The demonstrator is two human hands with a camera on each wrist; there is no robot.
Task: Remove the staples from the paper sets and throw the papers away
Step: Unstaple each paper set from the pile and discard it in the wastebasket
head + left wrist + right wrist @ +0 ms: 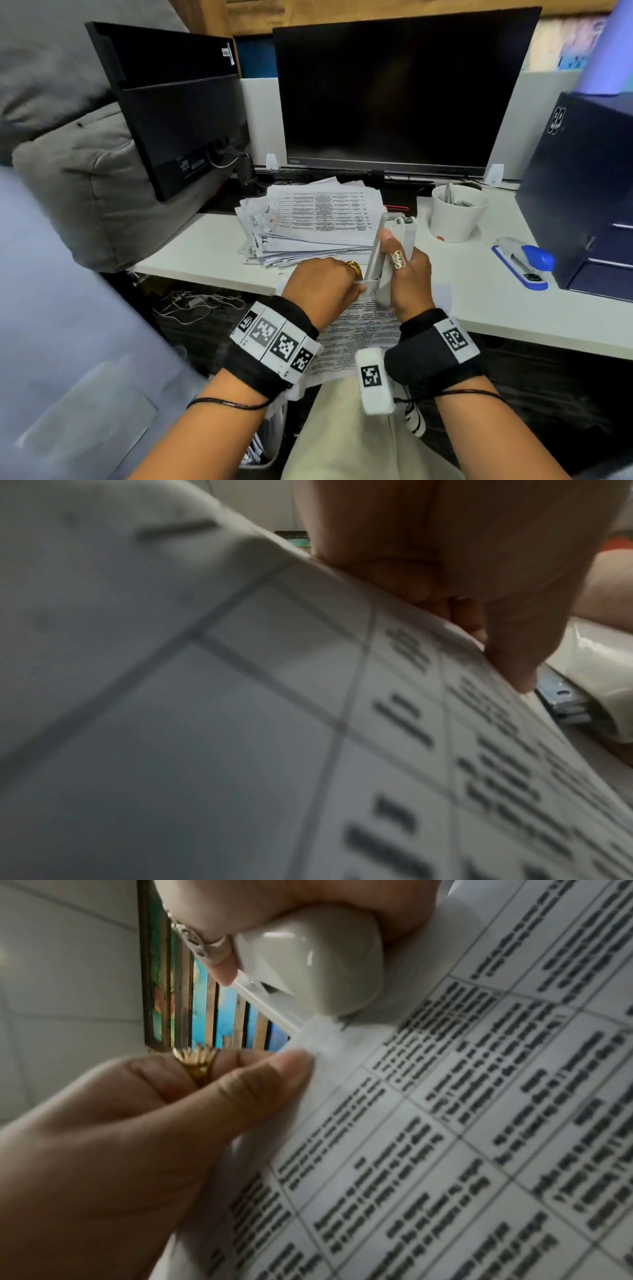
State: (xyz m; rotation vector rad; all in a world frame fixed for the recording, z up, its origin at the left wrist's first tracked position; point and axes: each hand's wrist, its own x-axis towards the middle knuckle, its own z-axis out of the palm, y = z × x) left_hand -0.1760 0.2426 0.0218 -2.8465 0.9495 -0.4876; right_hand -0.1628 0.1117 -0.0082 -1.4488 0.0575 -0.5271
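My left hand (pixel 352 286) pinches the top corner of a stapled paper set (pixel 356 329), a printed table that hangs off the desk edge over my lap. The right wrist view shows its thumb (pixel 270 1083) on the paper corner (pixel 318 1042). My right hand (pixel 404 263) grips a pale grey stapler (pixel 394 240) upright, its lower end pressed at that corner (pixel 308 958). In the left wrist view, the sheet (pixel 240 723) carries a short dark mark like a staple (pixel 178 531), blurred. A thick pile of paper sets (pixel 308 222) lies on the desk behind.
A white cup (pixel 459 212) and a blue stapler (pixel 524 260) stand to the right, beside a dark blue box (pixel 582 192). Two dark monitors (pixel 394 92) fill the back. A bin with papers (pixel 263 445) sits under the white desk (pixel 205 253), by my left knee.
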